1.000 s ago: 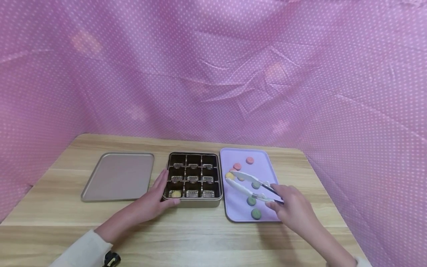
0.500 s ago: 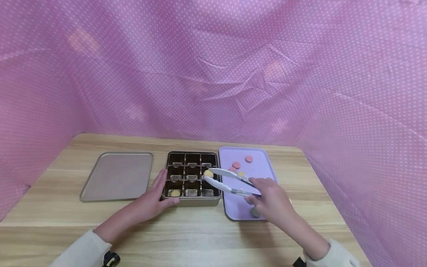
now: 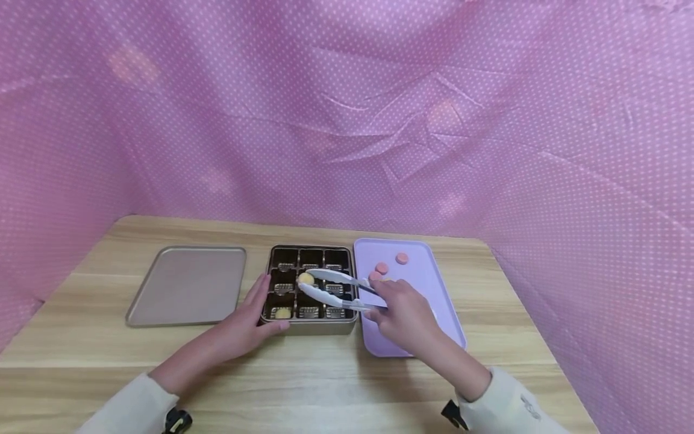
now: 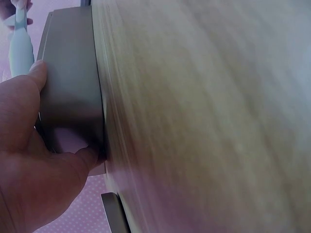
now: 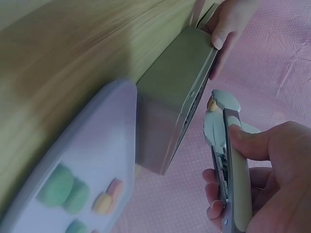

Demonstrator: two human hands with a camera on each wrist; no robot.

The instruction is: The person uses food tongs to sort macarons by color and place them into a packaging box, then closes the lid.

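Observation:
My right hand [image 3: 406, 319] grips white-tipped tongs [image 3: 333, 276], which pinch a yellow macaron [image 3: 306, 279] over the middle compartment of a divided bronze box [image 3: 322, 329]. In the right wrist view, my thumb presses one handle of the tongs and the fingers wrap the other side; the macaron [image 5: 212, 104] shows between the tips. Along the box's left side lies my left hand [image 3: 244, 324], fingers straight, thumb at the front left corner. Another yellow macaron [image 3: 282, 313] sits in the front left compartment; the other visible compartments hold nothing.
Right of the box is a purple tray [image 3: 425, 283] with pink macarons [image 3: 402, 258]; green macarons [image 5: 57, 186] show on it in the right wrist view. A flat bronze lid [image 3: 190, 286] lies at left. Polka-dot pink cloth [image 3: 347, 120] hangs behind the wooden table [image 3: 303, 386].
My right hand has moved left, carrying the yellow macaron in the tongs from the purple tray to above the box's middle. My left hand stays against the box.

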